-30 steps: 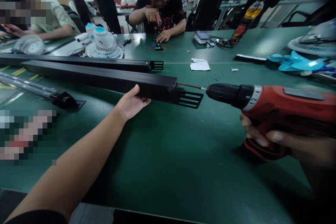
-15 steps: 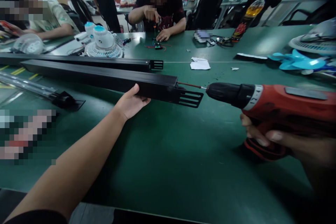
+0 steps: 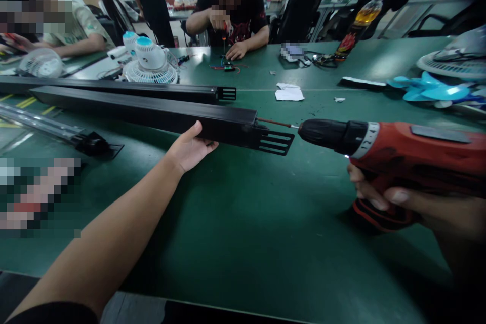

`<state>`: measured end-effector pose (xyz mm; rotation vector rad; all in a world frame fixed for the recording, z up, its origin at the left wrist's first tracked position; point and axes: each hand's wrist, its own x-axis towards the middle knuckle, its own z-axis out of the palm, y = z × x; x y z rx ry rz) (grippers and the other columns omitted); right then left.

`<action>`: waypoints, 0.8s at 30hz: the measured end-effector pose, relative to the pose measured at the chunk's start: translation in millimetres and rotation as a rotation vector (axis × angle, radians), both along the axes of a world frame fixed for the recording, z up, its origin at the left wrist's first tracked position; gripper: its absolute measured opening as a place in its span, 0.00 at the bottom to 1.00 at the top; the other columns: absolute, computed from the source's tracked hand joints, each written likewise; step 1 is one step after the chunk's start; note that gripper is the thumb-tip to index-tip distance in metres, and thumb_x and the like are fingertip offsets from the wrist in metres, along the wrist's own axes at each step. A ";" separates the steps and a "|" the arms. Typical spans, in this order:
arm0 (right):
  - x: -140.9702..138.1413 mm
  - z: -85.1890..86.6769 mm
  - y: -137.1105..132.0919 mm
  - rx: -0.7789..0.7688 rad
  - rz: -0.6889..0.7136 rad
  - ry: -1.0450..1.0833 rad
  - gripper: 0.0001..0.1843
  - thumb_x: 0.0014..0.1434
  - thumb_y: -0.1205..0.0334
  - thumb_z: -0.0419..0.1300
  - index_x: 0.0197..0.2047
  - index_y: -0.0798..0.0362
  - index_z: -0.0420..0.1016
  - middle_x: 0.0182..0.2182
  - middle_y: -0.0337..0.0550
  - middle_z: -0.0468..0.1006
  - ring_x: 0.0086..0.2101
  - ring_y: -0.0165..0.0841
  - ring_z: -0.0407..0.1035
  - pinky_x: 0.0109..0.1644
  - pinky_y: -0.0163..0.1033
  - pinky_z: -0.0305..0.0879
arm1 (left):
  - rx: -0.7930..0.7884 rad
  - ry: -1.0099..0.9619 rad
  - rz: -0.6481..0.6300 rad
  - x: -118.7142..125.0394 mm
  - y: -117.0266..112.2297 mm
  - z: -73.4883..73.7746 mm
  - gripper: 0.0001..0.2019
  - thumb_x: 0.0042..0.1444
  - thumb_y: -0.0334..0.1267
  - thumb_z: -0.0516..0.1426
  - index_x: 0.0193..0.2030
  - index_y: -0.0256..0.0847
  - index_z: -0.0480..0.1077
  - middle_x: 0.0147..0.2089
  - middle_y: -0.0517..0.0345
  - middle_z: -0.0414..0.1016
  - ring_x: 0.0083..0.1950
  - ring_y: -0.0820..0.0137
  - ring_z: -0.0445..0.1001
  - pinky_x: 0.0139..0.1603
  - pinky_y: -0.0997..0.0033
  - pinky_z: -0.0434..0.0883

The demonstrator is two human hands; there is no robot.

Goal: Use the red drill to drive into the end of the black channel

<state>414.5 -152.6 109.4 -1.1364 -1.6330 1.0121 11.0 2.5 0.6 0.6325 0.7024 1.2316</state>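
Head view: left hand (image 3: 192, 149) grips the black bar (image 3: 152, 111) near its right end, thumb on the near side, fingers curled under. Bar runs off leftward from that hand, above the table (image 3: 266, 243) at this end. Looks stiff, smooth, maybe slick; probably light if hollow, hard to tell from here. Hold the body, not the slotted tab (image 3: 277, 143), which looks thin and bendable. Right hand (image 3: 395, 200) is wrapped round the drill (image 3: 421, 147) handle; likely nose-heavy. Bit (image 3: 275, 122) reaches the bar's end, right of the left hand.
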 end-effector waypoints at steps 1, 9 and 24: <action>-0.1 0.9 0.1 0.004 0.003 0.000 0.22 0.43 0.47 0.66 0.38 0.52 0.77 0.20 0.44 0.74 0.15 0.33 0.65 0.09 0.36 0.59 | -0.005 0.002 0.006 0.4 -0.3 0.4 0.21 0.64 0.52 0.84 0.55 0.48 0.86 0.56 0.46 0.93 0.66 0.46 0.89 0.64 0.52 0.85; 3.0 -1.5 0.4 -0.004 0.001 -0.029 0.22 0.43 0.46 0.66 0.38 0.52 0.76 0.18 0.43 0.73 0.15 0.34 0.66 0.08 0.35 0.56 | -0.005 -0.020 -0.027 -0.6 0.7 -0.9 0.20 0.67 0.54 0.82 0.56 0.49 0.87 0.56 0.48 0.93 0.65 0.49 0.89 0.63 0.55 0.85; 3.3 -3.0 1.7 -0.001 0.001 -0.021 0.21 0.43 0.48 0.66 0.38 0.51 0.77 0.23 0.45 0.75 0.16 0.35 0.66 0.10 0.38 0.59 | 0.016 -0.019 -0.038 -3.0 2.8 -3.8 0.22 0.66 0.54 0.83 0.57 0.48 0.85 0.56 0.45 0.92 0.64 0.48 0.90 0.59 0.55 0.87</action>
